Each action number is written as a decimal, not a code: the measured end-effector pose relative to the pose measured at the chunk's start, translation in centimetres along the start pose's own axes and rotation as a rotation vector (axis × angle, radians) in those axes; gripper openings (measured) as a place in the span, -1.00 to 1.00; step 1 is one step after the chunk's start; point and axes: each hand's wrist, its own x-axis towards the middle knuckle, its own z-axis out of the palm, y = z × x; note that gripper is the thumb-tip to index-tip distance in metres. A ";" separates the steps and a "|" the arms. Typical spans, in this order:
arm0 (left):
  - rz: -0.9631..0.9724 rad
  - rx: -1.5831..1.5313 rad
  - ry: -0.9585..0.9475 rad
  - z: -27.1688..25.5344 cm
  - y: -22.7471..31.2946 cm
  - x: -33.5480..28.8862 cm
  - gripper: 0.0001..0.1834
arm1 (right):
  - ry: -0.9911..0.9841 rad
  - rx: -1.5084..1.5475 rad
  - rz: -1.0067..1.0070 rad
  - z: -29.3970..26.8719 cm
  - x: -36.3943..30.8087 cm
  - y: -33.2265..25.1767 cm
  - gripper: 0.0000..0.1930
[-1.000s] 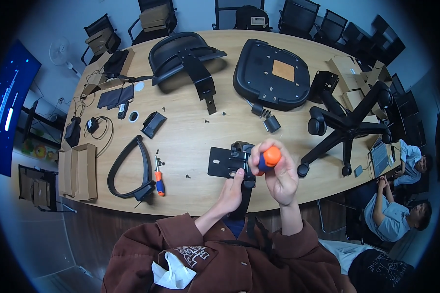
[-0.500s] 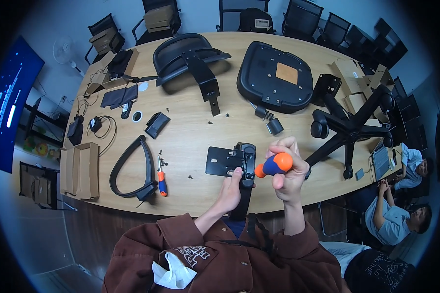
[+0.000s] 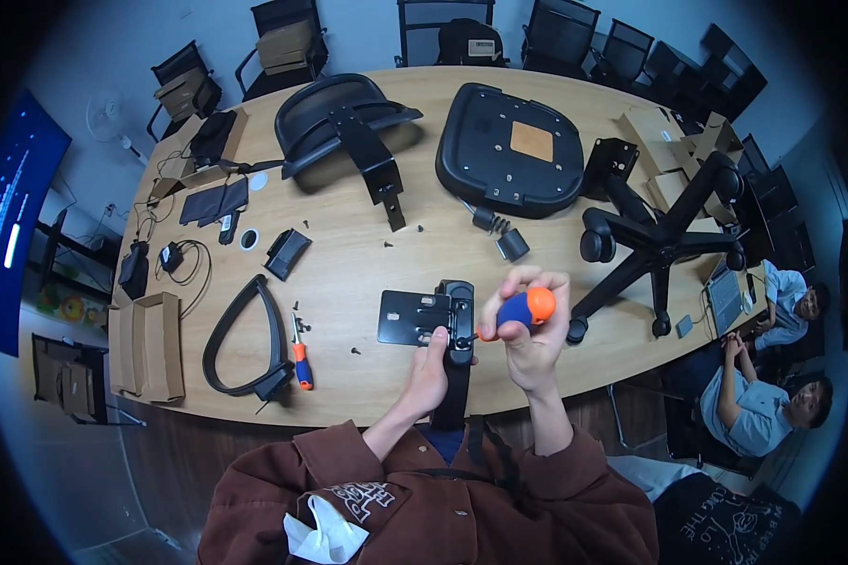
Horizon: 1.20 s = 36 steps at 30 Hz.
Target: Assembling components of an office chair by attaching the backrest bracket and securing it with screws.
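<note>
My left hand (image 3: 429, 379) grips a black chair part (image 3: 457, 320), apparently an armrest, with its thumb on top. A flat, slotted black metal plate (image 3: 400, 317) sticks out to the left of that part. My right hand (image 3: 537, 350) is closed around the handle of an orange and blue screwdriver (image 3: 518, 314). Its shaft points left at the joint beside the plate; whether the tip sits in a screw cannot be made out. To the left, a second screwdriver (image 3: 301, 365) lies beside a black loop-shaped armrest (image 3: 213, 344).
Across the table lie a mesh backrest (image 3: 334, 122), an upturned seat (image 3: 509, 151), a gas lift (image 3: 509, 242) and a five-legged chair base (image 3: 655, 245). Loose screws (image 3: 355, 351) are scattered about. An open cardboard box (image 3: 149, 348) stands at left. Two people (image 3: 749, 410) sit at right.
The screwdriver has come closer to the held part, and its handle is now more sideways. My view has shifted a little, so everything on the table appears displaced.
</note>
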 end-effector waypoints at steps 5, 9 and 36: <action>0.011 0.099 -0.042 -0.5 -0.6 -0.1 -0.31 | -0.085 -0.232 -0.033 -1.1 0.4 -0.4 -0.42; 0.012 0.076 -0.030 -0.4 -0.7 -0.2 -0.30 | -0.121 -0.088 0.169 0.3 0.5 -1.5 -0.31; -0.022 -0.015 0.029 0.1 0.1 -0.1 -0.35 | -0.075 0.094 0.132 0.9 1.2 0.1 -0.34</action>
